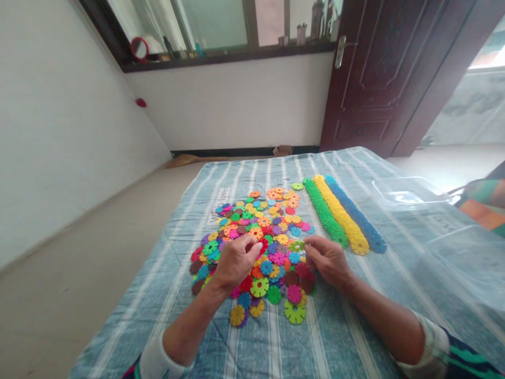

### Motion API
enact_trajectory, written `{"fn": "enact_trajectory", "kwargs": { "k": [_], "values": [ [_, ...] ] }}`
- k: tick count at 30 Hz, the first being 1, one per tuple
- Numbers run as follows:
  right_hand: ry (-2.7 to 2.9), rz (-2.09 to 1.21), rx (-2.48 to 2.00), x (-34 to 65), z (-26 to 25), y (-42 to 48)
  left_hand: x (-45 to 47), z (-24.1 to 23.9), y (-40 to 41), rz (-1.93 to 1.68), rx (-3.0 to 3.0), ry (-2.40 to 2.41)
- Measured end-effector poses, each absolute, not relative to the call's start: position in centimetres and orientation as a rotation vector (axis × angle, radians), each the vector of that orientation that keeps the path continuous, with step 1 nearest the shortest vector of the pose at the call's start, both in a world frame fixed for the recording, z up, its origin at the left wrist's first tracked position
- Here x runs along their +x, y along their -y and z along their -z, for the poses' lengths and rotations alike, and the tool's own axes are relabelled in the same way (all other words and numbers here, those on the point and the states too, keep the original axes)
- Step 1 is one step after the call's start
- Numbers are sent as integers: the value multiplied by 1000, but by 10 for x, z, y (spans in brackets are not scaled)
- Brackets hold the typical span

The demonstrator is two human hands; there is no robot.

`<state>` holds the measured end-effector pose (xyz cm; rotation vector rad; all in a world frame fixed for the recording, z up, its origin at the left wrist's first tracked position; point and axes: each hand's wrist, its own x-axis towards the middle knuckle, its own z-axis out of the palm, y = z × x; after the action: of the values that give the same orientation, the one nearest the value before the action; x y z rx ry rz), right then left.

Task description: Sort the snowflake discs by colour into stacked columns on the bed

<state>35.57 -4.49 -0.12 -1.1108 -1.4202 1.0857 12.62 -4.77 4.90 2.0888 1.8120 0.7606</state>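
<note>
Well to the left of the mixed pile of notched discs [278,258], a white wall [74,105] is rising, and striped cloth [150,310] is spreading beneath the pile. With its many jumbled colours, the pile is looking like the part left to work through. Over the pile's left-centre, the left hand [235,263] is seemingly pinching a red disc [263,245] by the thumb. Orange discs [290,197] are clustering at the pile's far edge, perhaps a group only partly made. At the pile's right side, the right hand [329,261] is apparently pinching the edge of a lime-green disc [296,246], so both hands are flanking the pile's middle. Right of the pile, a green row [323,211], a yellow row [339,213] and a blue row [355,213] are lying side by side, looking finished. Farther right of it, a clear tray [412,193] is sitting.
</note>
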Motion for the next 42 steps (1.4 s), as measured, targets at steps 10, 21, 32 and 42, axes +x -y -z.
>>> {"fn": "enact_trajectory", "kwargs": {
  "k": [10, 21, 32, 42],
  "values": [
    [1410, -1060, -1140, 358, -1, 47, 124, -49, 51, -742, 2623, -1753],
    [1421, -1065, -1146, 360, -4, 47, 137, -36, 54, -428, 2757, -1512],
    [1413, -1042, -1146, 361, -7, 45, 167, -48, 94, -395, 2695, -903],
    [1373, -1083, -1141, 361, -5, 45, 150, -33, 69, -592, 2742, -1400]
  ]
}}
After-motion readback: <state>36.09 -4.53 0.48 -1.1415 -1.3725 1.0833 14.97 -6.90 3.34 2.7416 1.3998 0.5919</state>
